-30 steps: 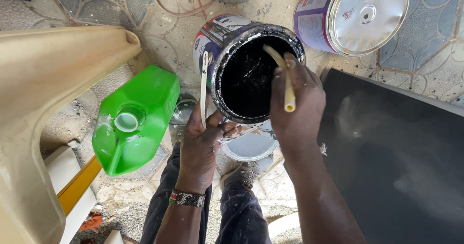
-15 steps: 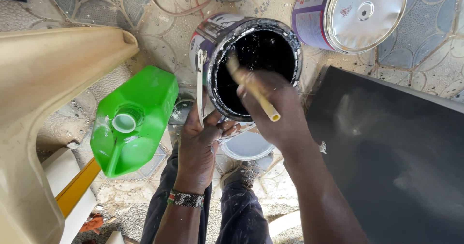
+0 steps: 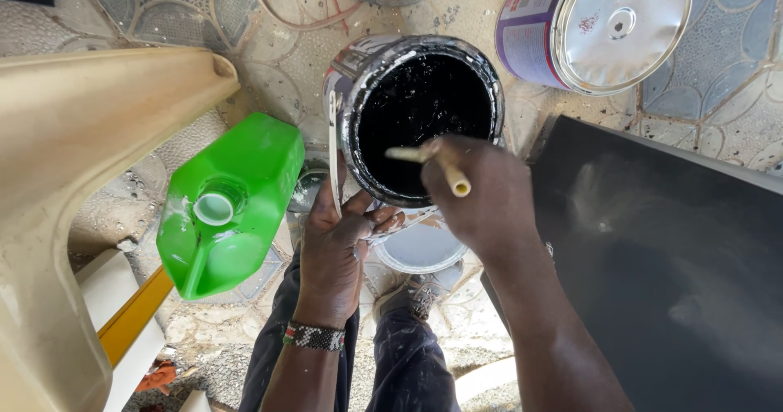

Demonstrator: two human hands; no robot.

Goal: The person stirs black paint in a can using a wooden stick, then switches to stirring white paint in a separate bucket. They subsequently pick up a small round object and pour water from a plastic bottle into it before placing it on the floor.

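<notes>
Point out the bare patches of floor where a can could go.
Bare tiles lie above the open paint can, between the beige chair and the sealed can. Crowded around the left hand, green jug and black board.

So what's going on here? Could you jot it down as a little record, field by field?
left hand: grips the near rim of the open paint can
right hand: holds a wooden stick over the can, its far end reaching toward the black paint
can contents: black and glossy
green jug: left of the can, white cap on
second can: top right, on its side, shiny end showing
black board: on the right
floor: patterned tiles, dusty
</notes>
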